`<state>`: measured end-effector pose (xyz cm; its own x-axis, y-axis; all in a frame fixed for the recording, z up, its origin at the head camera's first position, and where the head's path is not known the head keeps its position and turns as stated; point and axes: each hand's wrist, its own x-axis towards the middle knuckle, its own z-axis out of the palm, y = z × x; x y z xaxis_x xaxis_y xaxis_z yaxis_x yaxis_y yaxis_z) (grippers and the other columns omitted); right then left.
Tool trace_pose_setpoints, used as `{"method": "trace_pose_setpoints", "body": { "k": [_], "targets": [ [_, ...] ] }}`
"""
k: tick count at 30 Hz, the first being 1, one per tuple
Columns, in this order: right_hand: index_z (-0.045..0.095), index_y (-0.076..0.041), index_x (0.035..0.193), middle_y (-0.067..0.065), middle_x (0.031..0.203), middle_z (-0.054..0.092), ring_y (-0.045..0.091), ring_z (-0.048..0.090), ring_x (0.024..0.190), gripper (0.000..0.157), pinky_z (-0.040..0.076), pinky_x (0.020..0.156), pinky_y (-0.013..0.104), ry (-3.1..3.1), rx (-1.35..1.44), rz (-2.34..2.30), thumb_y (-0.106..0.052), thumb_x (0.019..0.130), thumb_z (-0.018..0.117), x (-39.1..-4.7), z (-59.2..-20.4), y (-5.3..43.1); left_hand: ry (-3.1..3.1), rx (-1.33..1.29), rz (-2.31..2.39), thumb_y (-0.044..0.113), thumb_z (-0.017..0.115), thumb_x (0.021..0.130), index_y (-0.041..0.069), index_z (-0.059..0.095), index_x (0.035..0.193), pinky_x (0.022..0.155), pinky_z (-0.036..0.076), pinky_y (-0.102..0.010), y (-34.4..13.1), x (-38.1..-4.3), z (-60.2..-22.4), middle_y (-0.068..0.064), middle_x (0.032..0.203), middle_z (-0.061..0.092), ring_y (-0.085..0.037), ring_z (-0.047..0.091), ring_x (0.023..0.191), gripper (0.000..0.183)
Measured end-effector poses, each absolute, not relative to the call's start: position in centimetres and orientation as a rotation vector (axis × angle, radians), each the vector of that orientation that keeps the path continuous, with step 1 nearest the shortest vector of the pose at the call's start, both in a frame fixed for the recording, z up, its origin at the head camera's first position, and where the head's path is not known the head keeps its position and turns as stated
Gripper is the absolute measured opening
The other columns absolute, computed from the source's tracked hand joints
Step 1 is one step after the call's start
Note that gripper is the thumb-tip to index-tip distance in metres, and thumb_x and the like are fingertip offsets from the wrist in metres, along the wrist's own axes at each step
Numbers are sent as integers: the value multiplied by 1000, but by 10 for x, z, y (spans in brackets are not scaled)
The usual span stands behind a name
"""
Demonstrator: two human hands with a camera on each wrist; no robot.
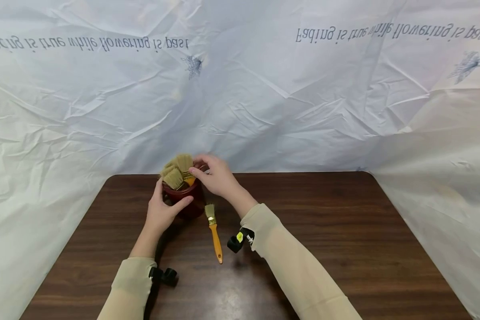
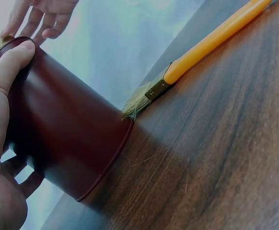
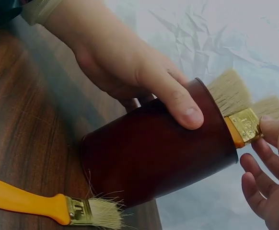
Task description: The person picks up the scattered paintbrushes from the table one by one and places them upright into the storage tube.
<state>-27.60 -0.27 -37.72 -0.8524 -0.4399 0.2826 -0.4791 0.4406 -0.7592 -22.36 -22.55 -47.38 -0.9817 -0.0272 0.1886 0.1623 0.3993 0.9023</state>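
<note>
A dark red cup [image 1: 193, 205] stands at the table's far edge with several paintbrushes [image 1: 174, 177] in it, bristles up. My left hand [image 1: 160, 211] grips the cup's side, thumb along its wall near the rim. With thumb and fingertips my right hand [image 1: 216, 175] pinches one brush at its metal band [image 3: 245, 124], just above the rim. That brush's handle is mostly hidden inside the cup. A small paintbrush [image 1: 214, 234] with an orange handle lies on the table, its bristles [image 2: 137, 102] close by the cup's base.
The dark wooden table [image 1: 324, 240] carries the cup and the loose brush. Behind it hangs a creased white sheet [image 1: 264, 111] with printed lettering. Black wrist mounts [image 1: 164, 275] sit at both sleeve cuffs.
</note>
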Motion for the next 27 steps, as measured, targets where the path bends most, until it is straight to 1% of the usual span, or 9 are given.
{"method": "trace_pose_setpoints", "body": {
  "k": [5, 11, 18, 23, 27],
  "targets": [
    [67, -7, 144, 9, 128, 70, 24, 70, 115, 37, 58, 98, 36, -2613, 809, 1419, -23, 111, 69, -274, -381, -3, -2462, -137, -1624, 39, 89, 94, 26, 19, 177, 117, 44, -66, -225, -226, -474, -17, 167, 45, -40, 46, 152, 109],
    [70, -6, 137, 10, 125, 68, 23, 70, 109, 31, 58, 93, 32, -2647, 798, 1348, -24, 112, 67, -273, -383, -6, -2449, -150, -1630, 37, 89, 94, 26, 21, 176, 116, 45, -65, -225, -226, -475, -17, 164, 48, -39, 48, 149, 107],
    [74, -9, 132, 11, 129, 65, 25, 65, 112, 26, 56, 95, 37, -2756, 844, 1219, -25, 111, 69, -272, -384, -9, -2444, -157, -1622, 34, 88, 95, 24, 22, 176, 113, 48, -64, -225, -225, -475, -19, 160, 51, -39, 51, 146, 105],
    [74, -10, 134, 10, 134, 65, 21, 65, 108, 29, 57, 92, 34, -2746, 771, 1287, -25, 109, 72, -269, -388, -7, -2446, -155, -1617, 34, 88, 95, 24, 23, 175, 113, 48, -64, -225, -226, -475, -19, 159, 52, -39, 52, 145, 104],
    [70, -9, 138, 9, 132, 65, 19, 67, 109, 32, 58, 93, 31, -2695, 745, 1376, -22, 109, 71, -268, -391, -4, -2451, -152, -1613, 36, 88, 95, 24, 22, 176, 113, 47, -65, -225, -226, -475, -19, 161, 51, -39, 51, 147, 105]
  ]
}}
